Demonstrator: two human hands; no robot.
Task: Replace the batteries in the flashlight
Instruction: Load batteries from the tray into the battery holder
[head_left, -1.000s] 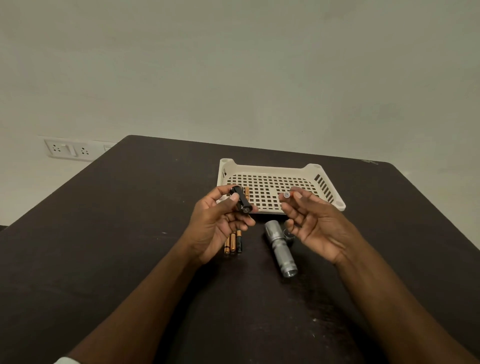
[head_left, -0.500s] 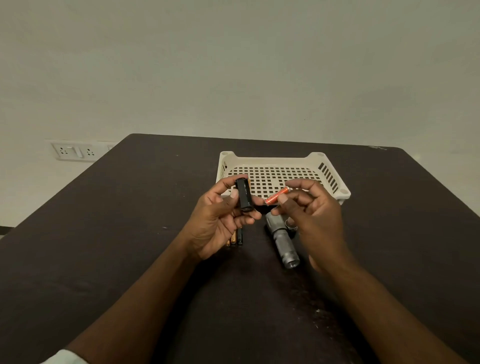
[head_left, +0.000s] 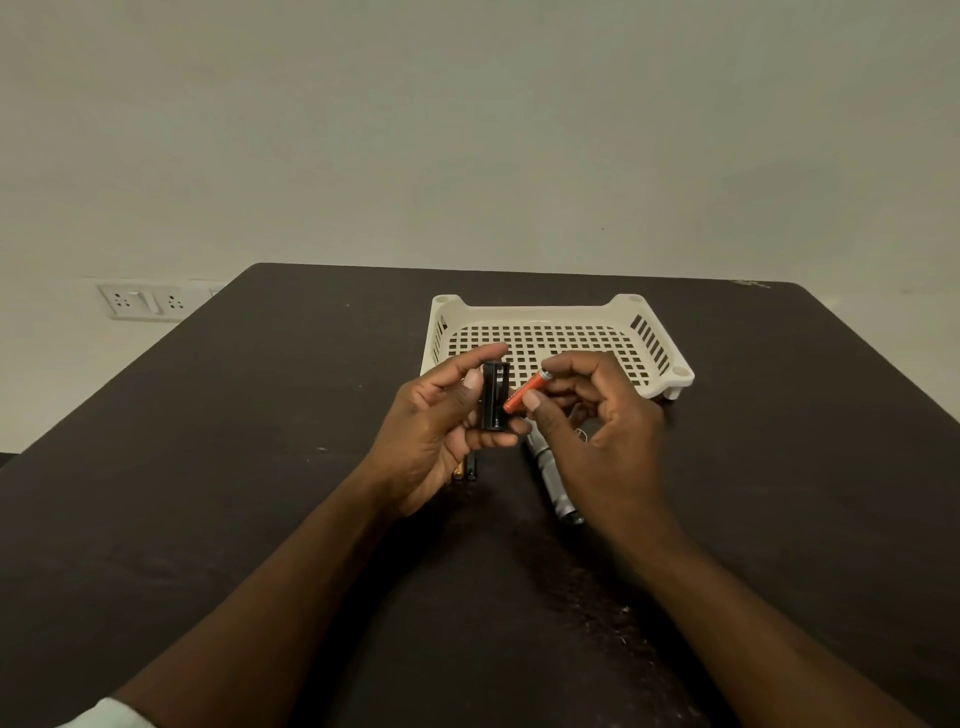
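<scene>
My left hand (head_left: 434, 423) grips a black battery holder (head_left: 493, 396), held upright above the table. My right hand (head_left: 602, 423) pinches a small orange battery (head_left: 524, 393) between thumb and fingers; its lower end touches the holder's right side. The silver flashlight body (head_left: 553, 480) lies on the dark table (head_left: 208, 493) under my right hand, partly hidden by it. A few loose batteries (head_left: 465, 470) lie on the table below my left hand, mostly covered by the palm.
A cream perforated plastic tray (head_left: 561, 314) stands on the table just beyond my hands. A small ring-like part (head_left: 581, 435) lies next to the flashlight, under my right hand. A wall socket plate (head_left: 140, 300) is off the table's far left edge.
My right hand has turned over and brought the orange battery leftward until it meets the holder. My left hand has turned the holder upright.
</scene>
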